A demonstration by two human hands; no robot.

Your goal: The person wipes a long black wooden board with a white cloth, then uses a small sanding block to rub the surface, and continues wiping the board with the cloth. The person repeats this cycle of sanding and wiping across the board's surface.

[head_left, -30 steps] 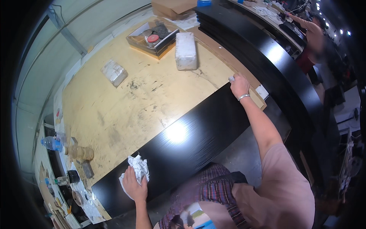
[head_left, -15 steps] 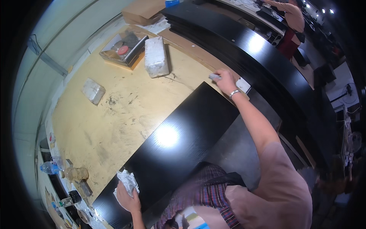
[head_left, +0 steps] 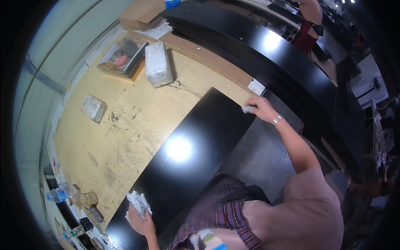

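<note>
A long black board (head_left: 204,129) with a glossy face lies slantwise along the near edge of the work table. My left hand (head_left: 141,221) rests at its near left end, fingers closed on a crumpled white cloth (head_left: 138,201) pressed against the surface. At the far right end of the board my right hand (head_left: 262,109) pinches a small whitish wad (head_left: 248,109) by the corner. That wad is slightly blurred and mostly covered by the fingers, so its kind is unclear.
The tan table (head_left: 125,146) carries two wrapped white blocks (head_left: 158,66), an open box (head_left: 123,60) of odds and ends and, at left, plastic bottles (head_left: 85,199). Black boards (head_left: 250,41) stand stacked beyond its right edge. Another person (head_left: 310,21) stands far right.
My right hand has moved nearer along the board's end edge, with the wad in it. My left hand stays on the cloth. The whole view has shifted slightly.
</note>
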